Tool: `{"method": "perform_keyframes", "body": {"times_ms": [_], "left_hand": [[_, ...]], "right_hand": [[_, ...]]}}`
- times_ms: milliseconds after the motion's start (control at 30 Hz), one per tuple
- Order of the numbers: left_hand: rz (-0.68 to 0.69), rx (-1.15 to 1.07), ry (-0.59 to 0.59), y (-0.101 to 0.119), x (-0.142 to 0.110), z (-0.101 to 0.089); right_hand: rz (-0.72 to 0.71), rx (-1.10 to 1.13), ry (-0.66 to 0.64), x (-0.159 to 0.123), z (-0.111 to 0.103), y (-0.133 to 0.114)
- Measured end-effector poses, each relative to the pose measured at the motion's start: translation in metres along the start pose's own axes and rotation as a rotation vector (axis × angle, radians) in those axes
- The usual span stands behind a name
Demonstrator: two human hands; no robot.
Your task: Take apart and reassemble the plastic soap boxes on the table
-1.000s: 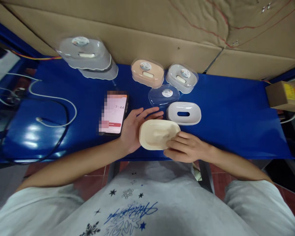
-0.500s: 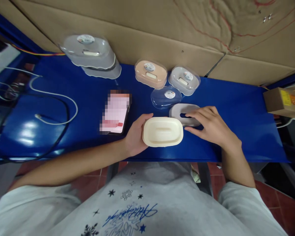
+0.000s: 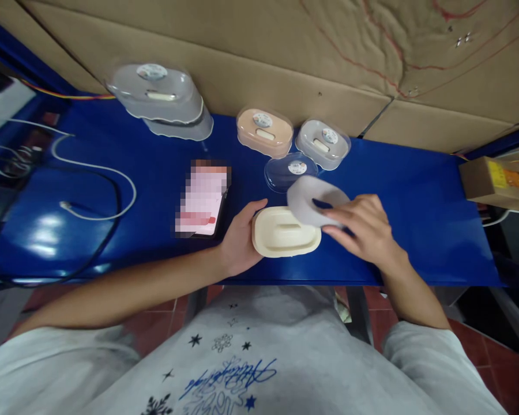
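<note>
A cream oval plastic dish (image 3: 285, 245) with a raised bar in its middle is gripped at its left end by my left hand (image 3: 242, 239), near the table's front edge. My right hand (image 3: 361, 227) pinches a pale grey oval plastic piece (image 3: 303, 199) with a slot, fingers at its right end. That grey piece is tilted, slightly blurred, and hangs over the dish's upper right part, hiding some of its rim. Whether the two touch I cannot tell. Just behind lies a clear plastic lid (image 3: 281, 172) with a round sticker.
Behind stand a peach oval box (image 3: 253, 138) and a grey oval box (image 3: 328, 151), both under clear lids. Stacked grey boxes (image 3: 177, 106) are at the back left. A phone (image 3: 205, 202) and loose cables (image 3: 132, 184) lie left. A cardboard box (image 3: 480, 181) stands far right.
My right hand has let go of the cream dish, reached to the grey slotted piece and lifted it leftward over the dish. My left hand has closed on the dish's left end.
</note>
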State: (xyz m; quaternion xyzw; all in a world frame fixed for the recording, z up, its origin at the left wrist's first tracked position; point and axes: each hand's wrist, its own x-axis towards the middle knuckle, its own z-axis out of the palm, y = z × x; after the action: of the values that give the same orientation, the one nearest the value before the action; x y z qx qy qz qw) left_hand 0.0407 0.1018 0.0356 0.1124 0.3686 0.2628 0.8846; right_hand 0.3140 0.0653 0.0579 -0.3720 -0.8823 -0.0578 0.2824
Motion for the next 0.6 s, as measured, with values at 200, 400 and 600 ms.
{"method": "perform_keyframes", "body": {"times_ms": [200, 400, 600], "left_hand": [[0.109, -0.009, -0.162, -0.004, 0.002, -0.001], [0.176, 0.032, -0.170, -0.005, 0.001, -0.005], [0.166, 0.083, -0.151, -0.005, 0.000, -0.005]], "right_hand": [[-0.213, 0.042, -0.029, 0.007, 0.025, -0.031], [-0.202, -0.009, -0.104, 0.002, 0.033, -0.032], [-0.132, 0.249, -0.177, -0.004, 0.043, -0.022]]}}
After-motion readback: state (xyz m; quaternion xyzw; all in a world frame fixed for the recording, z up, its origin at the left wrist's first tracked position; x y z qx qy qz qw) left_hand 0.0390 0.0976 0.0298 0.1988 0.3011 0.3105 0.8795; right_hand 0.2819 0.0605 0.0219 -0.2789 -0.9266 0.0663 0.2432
